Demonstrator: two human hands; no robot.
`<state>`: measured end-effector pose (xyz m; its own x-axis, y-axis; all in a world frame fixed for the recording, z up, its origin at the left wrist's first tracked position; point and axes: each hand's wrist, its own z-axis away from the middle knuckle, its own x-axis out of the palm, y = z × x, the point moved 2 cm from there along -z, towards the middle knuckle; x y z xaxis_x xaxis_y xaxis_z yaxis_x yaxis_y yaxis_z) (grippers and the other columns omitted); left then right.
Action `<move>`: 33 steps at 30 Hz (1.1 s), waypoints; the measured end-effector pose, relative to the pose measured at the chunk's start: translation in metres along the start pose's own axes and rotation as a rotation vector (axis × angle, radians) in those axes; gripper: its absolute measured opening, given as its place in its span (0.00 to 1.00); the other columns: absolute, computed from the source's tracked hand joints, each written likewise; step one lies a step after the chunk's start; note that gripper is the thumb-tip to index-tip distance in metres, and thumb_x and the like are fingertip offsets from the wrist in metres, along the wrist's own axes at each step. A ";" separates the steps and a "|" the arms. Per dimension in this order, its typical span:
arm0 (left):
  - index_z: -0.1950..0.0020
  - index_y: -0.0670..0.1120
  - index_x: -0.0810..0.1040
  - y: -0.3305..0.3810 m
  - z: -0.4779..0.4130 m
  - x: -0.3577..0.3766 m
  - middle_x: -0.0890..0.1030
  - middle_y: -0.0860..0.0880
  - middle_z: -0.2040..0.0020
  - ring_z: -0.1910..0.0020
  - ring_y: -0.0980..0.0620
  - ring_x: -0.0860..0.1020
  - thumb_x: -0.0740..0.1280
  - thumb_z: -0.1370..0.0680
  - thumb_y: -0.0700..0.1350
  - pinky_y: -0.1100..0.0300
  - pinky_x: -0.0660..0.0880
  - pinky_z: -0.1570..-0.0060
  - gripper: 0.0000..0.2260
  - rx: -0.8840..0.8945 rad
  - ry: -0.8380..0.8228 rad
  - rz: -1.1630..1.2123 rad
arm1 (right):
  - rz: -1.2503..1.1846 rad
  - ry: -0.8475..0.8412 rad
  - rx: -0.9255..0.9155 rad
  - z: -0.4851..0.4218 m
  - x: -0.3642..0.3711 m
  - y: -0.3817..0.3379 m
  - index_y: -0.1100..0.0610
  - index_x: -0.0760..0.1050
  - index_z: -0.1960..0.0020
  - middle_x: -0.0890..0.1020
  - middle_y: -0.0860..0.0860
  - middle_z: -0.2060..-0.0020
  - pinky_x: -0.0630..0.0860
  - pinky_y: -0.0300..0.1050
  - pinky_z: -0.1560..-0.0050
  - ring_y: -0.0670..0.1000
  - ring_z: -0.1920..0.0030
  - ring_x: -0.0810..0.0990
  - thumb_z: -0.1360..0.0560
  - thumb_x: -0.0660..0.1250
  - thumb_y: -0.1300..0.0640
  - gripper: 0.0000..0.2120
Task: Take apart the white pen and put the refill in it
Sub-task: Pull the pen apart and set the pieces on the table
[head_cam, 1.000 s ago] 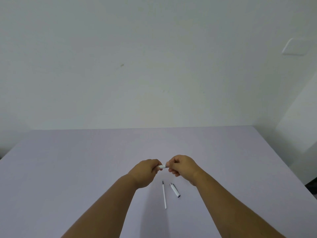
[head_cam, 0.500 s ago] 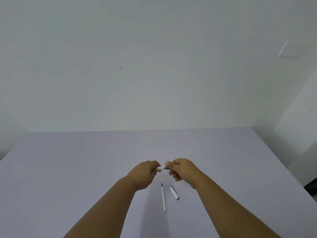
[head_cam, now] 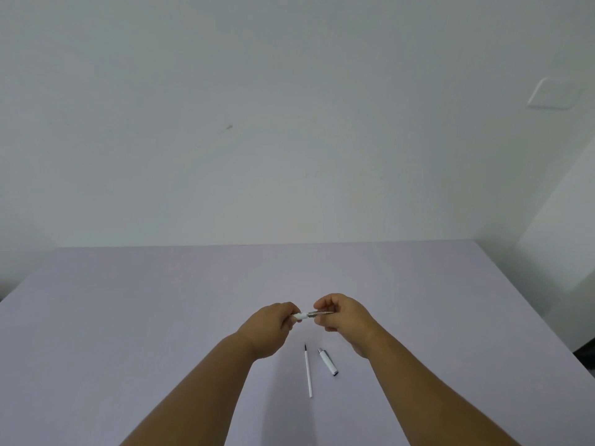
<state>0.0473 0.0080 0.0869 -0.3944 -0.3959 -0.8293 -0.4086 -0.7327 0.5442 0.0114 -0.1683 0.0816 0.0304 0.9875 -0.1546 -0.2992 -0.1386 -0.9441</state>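
Note:
Both hands hold the white pen above the lilac table (head_cam: 161,317). My left hand (head_cam: 272,328) is closed around the white pen barrel (head_cam: 300,316), most of it hidden in the fist. My right hand (head_cam: 346,317) pinches the pen's grey metal tip section (head_cam: 320,314), which shows between the two hands and sits slightly out from the barrel. On the table just below the hands lies a thin white refill (head_cam: 308,370) with a dark tip pointing away from me. Right of it lies the white pen cap (head_cam: 327,366).
The table runs to a plain white wall at the back. Its right edge drops off near a white panel. A white wall plate (head_cam: 552,93) sits high on the right.
My hands have drawn a little apart. The grey tip section is now visible between them, where before only a short white piece showed. The refill and cap have not moved.

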 end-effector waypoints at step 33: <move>0.39 0.61 0.66 -0.053 -0.004 0.070 0.76 0.47 0.56 0.66 0.52 0.70 0.51 0.20 0.45 0.61 0.71 0.63 0.14 -0.229 -0.181 0.285 | 0.591 0.187 0.262 -0.030 0.001 0.113 0.60 0.80 0.50 0.83 0.55 0.50 0.76 0.44 0.46 0.53 0.49 0.80 0.28 0.68 0.61 0.08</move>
<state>0.0452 0.0167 -0.0001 -0.6124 -0.5119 -0.6024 -0.0759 -0.7204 0.6894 0.0060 -0.1853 -0.0341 -0.0515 0.7183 -0.6938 -0.5373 -0.6056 -0.5870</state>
